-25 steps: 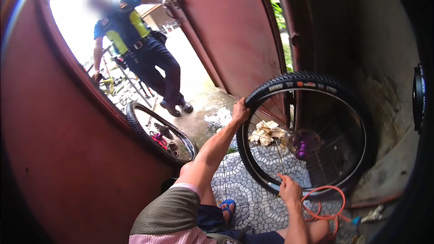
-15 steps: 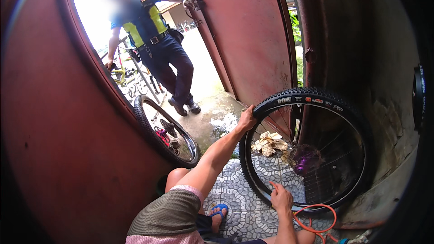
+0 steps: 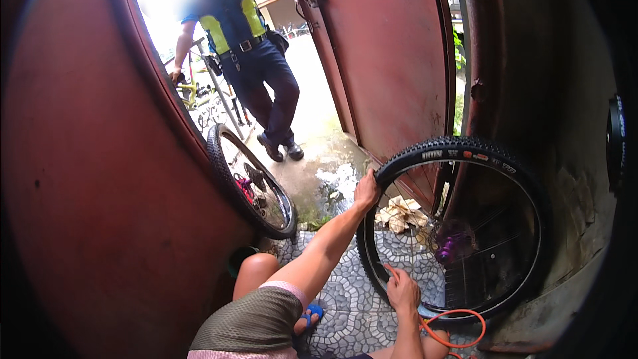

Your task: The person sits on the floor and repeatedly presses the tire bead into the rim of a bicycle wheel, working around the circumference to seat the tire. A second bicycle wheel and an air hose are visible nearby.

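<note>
A black bicycle wheel (image 3: 495, 159) with a knobby tyre and a purple hub (image 3: 446, 247) stands upright on the patterned paving. My left hand (image 3: 366, 191) grips the tyre at its upper left edge, arm stretched out. My right hand (image 3: 403, 290) is down at the wheel's lower left rim, fingers closed around the end of an orange hose (image 3: 458, 331) that loops on the ground below the wheel.
A second wheel (image 3: 249, 183) leans against the red metal door (image 3: 86, 179) on the left. A person in dark blue clothes with a yellow vest (image 3: 249, 53) stands in the doorway by a bicycle. Another red door leaf (image 3: 385, 60) is behind the wheel. Crumpled paper (image 3: 399, 213) lies on the floor.
The view has shifted, so the standing person and both wheels sit lower and nearer. My left hand keeps its hold on the tyre; my right hand stays at the lower rim.
</note>
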Available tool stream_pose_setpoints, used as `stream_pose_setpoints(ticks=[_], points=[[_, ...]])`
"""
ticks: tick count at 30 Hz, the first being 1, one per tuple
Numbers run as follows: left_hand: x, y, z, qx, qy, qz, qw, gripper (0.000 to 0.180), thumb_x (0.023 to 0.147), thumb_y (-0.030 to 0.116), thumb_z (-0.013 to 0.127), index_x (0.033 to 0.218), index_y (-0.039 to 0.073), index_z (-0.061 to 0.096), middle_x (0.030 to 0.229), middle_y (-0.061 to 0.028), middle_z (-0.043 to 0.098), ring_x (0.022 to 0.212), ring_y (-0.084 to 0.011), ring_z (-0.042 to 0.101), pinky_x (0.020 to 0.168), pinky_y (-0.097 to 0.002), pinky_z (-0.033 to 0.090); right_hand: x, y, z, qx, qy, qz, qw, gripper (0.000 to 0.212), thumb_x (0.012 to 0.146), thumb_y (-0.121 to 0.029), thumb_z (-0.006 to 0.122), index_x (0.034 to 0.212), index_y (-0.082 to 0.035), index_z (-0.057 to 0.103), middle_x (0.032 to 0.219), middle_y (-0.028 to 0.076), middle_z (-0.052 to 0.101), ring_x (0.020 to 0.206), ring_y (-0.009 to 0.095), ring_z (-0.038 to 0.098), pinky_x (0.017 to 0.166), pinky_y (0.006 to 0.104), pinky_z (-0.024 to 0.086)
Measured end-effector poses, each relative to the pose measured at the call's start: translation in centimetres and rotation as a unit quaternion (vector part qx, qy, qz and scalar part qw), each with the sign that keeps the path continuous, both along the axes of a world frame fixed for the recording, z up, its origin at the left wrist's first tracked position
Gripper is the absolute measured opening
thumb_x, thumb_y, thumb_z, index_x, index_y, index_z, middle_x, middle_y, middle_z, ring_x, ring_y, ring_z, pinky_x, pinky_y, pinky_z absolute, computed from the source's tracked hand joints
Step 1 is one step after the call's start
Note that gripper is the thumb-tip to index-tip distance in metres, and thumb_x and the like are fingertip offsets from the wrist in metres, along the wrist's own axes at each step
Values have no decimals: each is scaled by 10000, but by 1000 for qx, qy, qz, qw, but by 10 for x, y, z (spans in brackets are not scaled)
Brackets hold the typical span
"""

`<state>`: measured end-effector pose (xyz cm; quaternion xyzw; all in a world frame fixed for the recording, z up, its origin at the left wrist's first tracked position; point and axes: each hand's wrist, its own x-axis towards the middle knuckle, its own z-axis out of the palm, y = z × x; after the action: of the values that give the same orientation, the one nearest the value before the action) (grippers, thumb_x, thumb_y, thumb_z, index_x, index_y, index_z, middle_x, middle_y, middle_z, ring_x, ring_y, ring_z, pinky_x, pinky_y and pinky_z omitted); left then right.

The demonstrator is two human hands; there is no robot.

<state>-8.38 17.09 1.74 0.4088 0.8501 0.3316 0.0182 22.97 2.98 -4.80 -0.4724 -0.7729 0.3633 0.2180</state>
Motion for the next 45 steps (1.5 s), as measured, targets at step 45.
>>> stream_pose_setpoints(ticks=[45], points=[[222, 114, 242, 211, 485, -377, 761, 460, 824, 65, 677, 1262, 146, 566, 1048, -120, 649, 1002, -330, 689, 796, -458, 551, 29, -11, 16, 4, 20, -45, 999, 311, 966, -295, 624, 1203, -115, 711, 974, 205, 753, 918, 424, 717, 798, 512, 565]])
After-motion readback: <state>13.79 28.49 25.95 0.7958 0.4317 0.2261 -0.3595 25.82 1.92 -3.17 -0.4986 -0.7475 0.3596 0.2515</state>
